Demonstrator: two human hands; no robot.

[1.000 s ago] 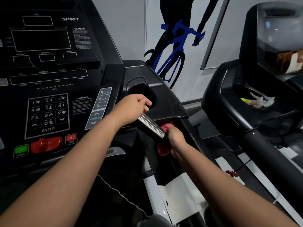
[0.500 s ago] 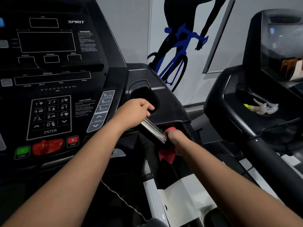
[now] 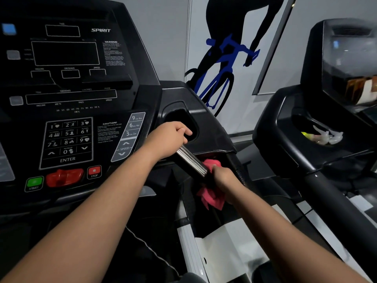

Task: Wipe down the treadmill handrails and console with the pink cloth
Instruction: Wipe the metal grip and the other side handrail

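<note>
A black cyclist silhouette (image 3: pixel 234 21) on a blue bicycle (image 3: pixel 226 64) is showing on the far wall (image 3: pixel 169 37). Crumpled clear wrappers (image 3: pixel 326 135) are lying in the tray (image 3: pixel 299 119) of the neighbouring machine (image 3: pixel 285 94) on the right.

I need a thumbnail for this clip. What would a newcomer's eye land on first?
Mid-frame, the pink cloth stands out in the dark scene, bunched in the right hand at the lower end of the silver grip bar, whose upper end the left hand grips. Lower left on the console, the red knob and green start button stand out; on the wall behind rides a blue bicycle graphic.
</note>
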